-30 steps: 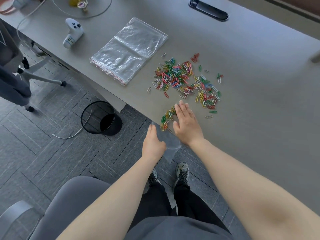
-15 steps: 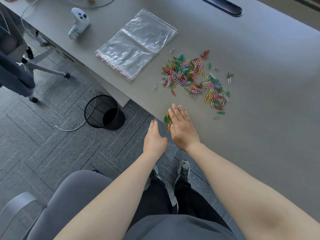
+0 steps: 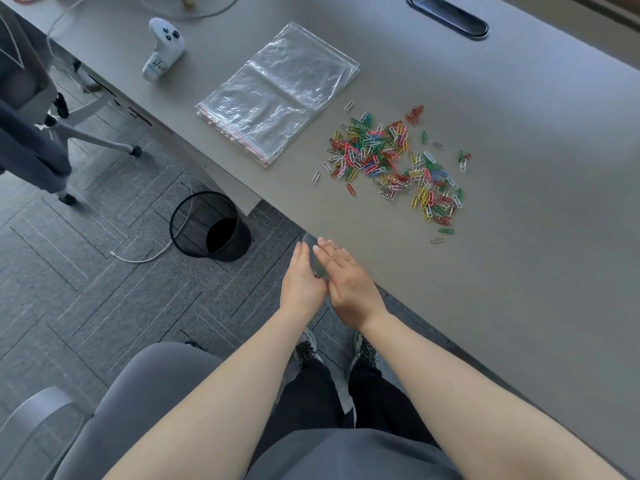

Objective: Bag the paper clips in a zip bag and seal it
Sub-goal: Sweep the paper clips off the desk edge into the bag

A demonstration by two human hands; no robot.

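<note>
Head view: a clear zip bag is held by the left hand at the tabletop edge while the flat, relaxed right hand sweeps, so the mouth's probably best kept wide so no paper clips get dropped.

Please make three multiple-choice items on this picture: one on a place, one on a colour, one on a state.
1. Where does the stack of bags lie?
A. left of the clips
B. on the floor
C. in the bin

2. What colour is the controller?
A. red
B. white
C. green

3. How do most clips lie?
A. sealed in a bag
B. loose on the table
C. in the bin

Key: 1 A, the stack lies on the table left of the clips; 2 B, its shell is white; 3 B, they lie scattered on the table.
</note>
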